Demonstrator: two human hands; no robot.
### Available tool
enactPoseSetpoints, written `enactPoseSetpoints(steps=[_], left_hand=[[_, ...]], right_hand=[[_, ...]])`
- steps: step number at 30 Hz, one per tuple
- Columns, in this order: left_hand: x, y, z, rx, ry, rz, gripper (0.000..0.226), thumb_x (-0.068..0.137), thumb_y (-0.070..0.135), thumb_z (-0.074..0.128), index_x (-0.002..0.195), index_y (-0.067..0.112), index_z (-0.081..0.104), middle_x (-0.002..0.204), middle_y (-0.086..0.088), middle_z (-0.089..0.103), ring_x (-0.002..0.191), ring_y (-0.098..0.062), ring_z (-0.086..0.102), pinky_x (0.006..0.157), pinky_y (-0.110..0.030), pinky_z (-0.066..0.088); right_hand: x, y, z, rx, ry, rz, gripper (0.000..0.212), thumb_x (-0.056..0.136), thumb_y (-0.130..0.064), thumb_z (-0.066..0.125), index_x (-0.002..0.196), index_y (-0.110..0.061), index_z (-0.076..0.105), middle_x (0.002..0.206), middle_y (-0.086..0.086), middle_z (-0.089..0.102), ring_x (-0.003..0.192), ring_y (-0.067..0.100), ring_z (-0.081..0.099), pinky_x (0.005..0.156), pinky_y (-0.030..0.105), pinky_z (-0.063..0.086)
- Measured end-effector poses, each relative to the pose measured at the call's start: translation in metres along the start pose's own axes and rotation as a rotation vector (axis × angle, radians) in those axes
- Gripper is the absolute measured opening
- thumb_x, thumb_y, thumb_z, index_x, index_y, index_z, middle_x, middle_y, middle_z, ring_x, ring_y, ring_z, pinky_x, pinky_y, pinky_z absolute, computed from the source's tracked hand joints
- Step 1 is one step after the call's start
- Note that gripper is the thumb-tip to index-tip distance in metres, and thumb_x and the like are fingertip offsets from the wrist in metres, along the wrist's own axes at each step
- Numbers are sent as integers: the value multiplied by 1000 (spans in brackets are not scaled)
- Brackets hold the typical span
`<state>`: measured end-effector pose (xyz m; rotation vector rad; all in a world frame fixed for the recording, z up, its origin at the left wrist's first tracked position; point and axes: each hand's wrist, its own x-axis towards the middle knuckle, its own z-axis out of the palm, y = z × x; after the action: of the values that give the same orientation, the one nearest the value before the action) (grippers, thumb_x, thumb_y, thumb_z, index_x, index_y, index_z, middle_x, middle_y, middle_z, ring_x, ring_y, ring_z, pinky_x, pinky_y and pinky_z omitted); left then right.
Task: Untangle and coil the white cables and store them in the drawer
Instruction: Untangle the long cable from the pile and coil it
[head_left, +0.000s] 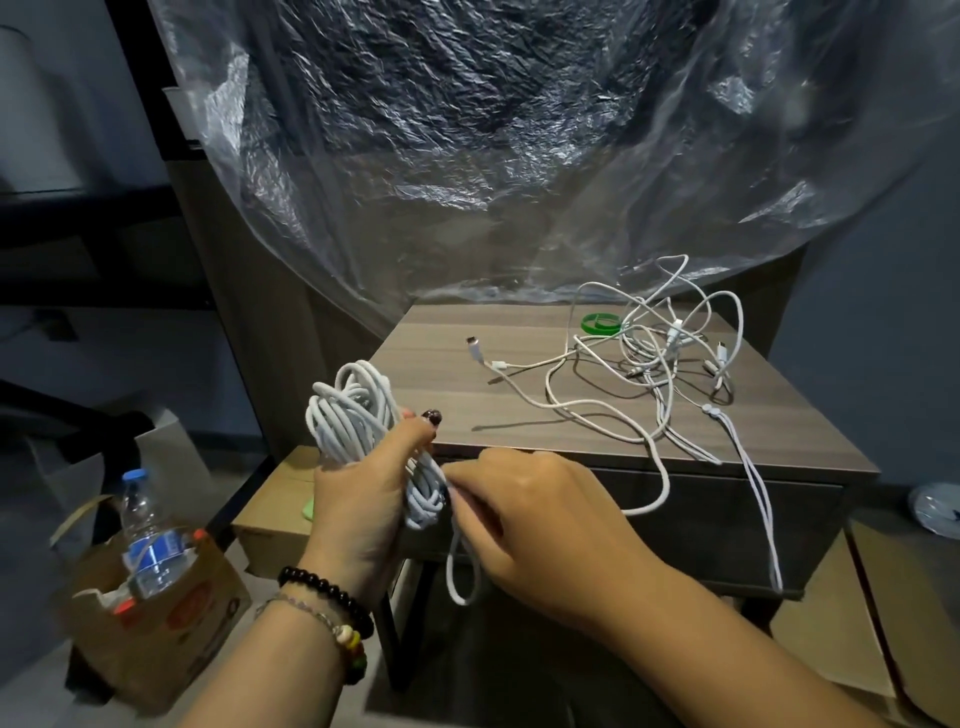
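Note:
My left hand (363, 499) grips a thick coil of white cable (348, 415) in front of the small wooden table (441, 384). My right hand (540, 519) pinches the loose end of that cable at the coil's lower part; a short loop (460, 582) hangs below it. A tangle of several white cables (654, 353) lies on the tabletop at the right, with strands hanging over the front edge. One plug end (475, 348) points left on the top. The drawer front (727, 499) under the tabletop is closed.
A green strap roll (597, 323) lies at the back of the tabletop. Crinkled clear plastic sheeting (519, 130) hangs behind the table. A cardboard box (156, 613) with a water bottle (145, 540) stands on the floor at the left. More cardboard (275, 514) lies beside the table.

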<state>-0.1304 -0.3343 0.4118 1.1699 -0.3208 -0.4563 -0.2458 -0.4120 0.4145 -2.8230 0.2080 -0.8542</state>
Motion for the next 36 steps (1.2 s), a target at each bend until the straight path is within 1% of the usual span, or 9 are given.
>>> enactPoseSetpoints(steps=[4,7,11,18,22,26,29,32,36], left_hand=[[3,6,2,-159,27,-44,11,86,5,59,80,7,67,71,-3,72,65,-10,68,63,-23,58],[5,9,2,-333,-19,-159,18,88,10,55,77,2,67,66,-6,69,59,-11,66,70,-26,59],[6,13,1,-580,-190,-228,19,78,12,55,60,7,56,49,0,50,46,-10,52,56,-24,55],[12,22,-5,-673,-526,-77,34,57,11,73,73,12,43,46,2,41,42,-10,45,49,-21,47],[9,26,-3,-625,-455,-85,18,73,11,57,67,13,41,45,2,39,41,-8,41,46,-19,44],[5,25,-8,-577,-382,-136,29,81,13,50,53,15,45,45,2,40,42,-10,40,47,-21,45],[1,24,-11,-502,-319,-148,40,89,12,47,49,16,49,45,2,44,42,-10,43,52,-22,47],[-5,27,-20,-387,-447,-175,30,89,11,49,59,14,51,46,1,45,42,-10,45,50,-22,47],[-33,16,-35,261,-666,-109,10,76,-1,63,81,7,59,58,-5,56,51,-13,55,49,-21,50]], right_hand=[[0,5,-2,128,72,37,32,91,-38,43,92,-20,69,83,-5,66,73,13,60,67,33,52],[3,11,-5,229,147,60,27,90,-36,50,87,-18,70,80,-7,66,73,5,58,69,21,46],[7,16,-11,373,264,123,10,86,-22,63,79,-20,70,68,-23,55,66,-8,52,63,5,35],[19,17,-31,575,223,208,19,87,-18,69,75,-32,68,67,-14,62,61,1,52,58,13,41],[19,4,-46,346,225,14,10,86,-24,65,82,-19,72,73,-10,65,67,6,57,61,17,44],[0,-20,-34,271,120,-131,12,88,-18,65,95,-13,73,85,-4,69,75,4,59,68,19,48],[-21,-31,-18,377,16,-29,28,90,-13,62,116,-19,67,103,-4,70,89,3,63,79,18,50],[-42,-35,-8,488,-37,132,44,91,-13,61,131,-29,52,92,-6,68,72,8,61,68,18,48],[-71,-42,0,629,-74,260,40,86,-11,68,119,-28,54,87,-9,71,80,15,68,79,35,55]])
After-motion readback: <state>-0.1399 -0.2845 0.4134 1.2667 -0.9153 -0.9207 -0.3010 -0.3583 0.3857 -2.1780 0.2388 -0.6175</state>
